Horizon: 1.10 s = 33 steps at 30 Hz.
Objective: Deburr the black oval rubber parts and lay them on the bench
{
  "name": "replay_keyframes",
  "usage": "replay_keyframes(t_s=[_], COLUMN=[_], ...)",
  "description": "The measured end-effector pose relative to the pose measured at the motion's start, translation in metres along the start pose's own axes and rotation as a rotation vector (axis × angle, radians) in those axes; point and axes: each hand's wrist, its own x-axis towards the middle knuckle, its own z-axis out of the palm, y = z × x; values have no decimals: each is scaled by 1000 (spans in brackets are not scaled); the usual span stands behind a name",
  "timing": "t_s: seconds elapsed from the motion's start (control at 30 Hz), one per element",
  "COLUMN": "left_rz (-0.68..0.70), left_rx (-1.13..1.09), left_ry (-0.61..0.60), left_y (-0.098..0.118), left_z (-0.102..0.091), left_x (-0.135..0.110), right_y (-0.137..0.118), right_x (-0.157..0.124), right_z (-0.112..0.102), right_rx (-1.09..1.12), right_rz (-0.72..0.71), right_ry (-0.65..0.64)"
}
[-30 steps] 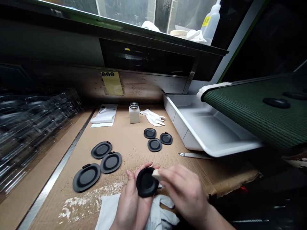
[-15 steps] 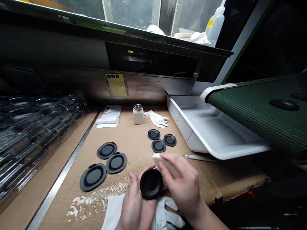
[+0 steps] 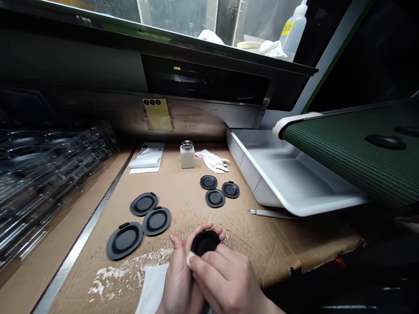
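Note:
My left hand (image 3: 178,277) is closed round a black round part (image 3: 203,242), shallow and dish-like with a small tab at its far edge. Between the fingers of my right hand (image 3: 231,277) is a small cream-coloured pad (image 3: 190,258), mostly hidden. Its visible tip meets the near left rim of the black part. Similar black round parts lie on the cardboard, a group at the left (image 3: 144,204) and a group farther right (image 3: 215,198). Beneath my hands is a white glove (image 3: 151,283), largely covered.
At the back stand a square bottle (image 3: 187,156), a white glove (image 3: 213,161) and a pad of paper (image 3: 147,159). A craft knife (image 3: 270,213) lies beside the grey tray (image 3: 288,207). Right is a green conveyor belt (image 3: 343,148); left, stacked clear plastic trays (image 3: 42,174).
My right hand has moved the pad from the far right side of the black part down and left to its near left rim. The left hand still holds the part.

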Motion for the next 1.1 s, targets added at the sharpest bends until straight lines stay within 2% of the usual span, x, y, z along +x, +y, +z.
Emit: replay_keyframes(t_s=[0.07,0.2,0.33,0.47,0.53,0.63,0.73,0.8,0.87,0.93,1.1], left_rz=[-18,-35,-17,23,30,29,19,26,34,23,29], left_rx=[-6,-41,-28,17,45,56,34,29,27,27,50], left_ry=[3,-21,-40,-14,-9,-15,-29,-38,-50,-62,-16], left_y=[0,-1,-2,-2,-1,-1,-2,-2,-3,-3,-3], left_z=[0,-3,-5,-1,1,3,0,-2,-4,-3,-1], left_x=[1,5,6,1,-1,0,2,4,4,4,3], right_y=[4,16,14,0,-4,0,14,23,26,23,9], right_x=[-8,-14,-6,-3,-6,-9,-7,-5,-3,-2,-1], right_z=[-8,-19,-10,6,7,-7,-31,-44,-48,-42,-4], right_rx=[52,130,122,81,71,61,18,-12,-15,15,-12], right_rz=[21,232,333,273,205,129,132,171,187,164,56], right_ry=[-21,14,55,91,70,-46,-167,-184,-150,-97,25])
